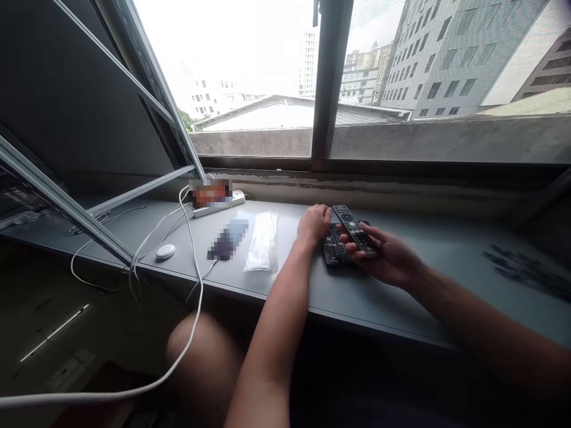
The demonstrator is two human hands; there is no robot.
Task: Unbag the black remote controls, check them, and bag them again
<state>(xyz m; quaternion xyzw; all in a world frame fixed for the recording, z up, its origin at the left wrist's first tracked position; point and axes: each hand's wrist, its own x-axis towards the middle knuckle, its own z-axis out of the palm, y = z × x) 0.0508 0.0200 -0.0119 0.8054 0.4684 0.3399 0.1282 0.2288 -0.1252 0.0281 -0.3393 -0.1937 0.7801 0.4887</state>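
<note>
My right hand (389, 254) grips a black remote control (348, 221), thumb on one side and fingers curled round the other. Its button face is turned up, and it slants over more black remote controls (332, 251) lying side by side on the grey tabletop (303, 279). Right beside the upper end of the held remote is my left hand (314, 223), closed with its knuckles up. Its fingertips are hidden, so whatever it may hold or touch does not show.
Left of my arm lie a clear plastic bag (262, 244), a blurred-out phone-like item (227, 241) and a white oval object (165, 252). A white cable (195, 297) hangs over the edge near a power strip (218, 207). A metal frame (111, 232) leans left; dark items (526, 270) lie right.
</note>
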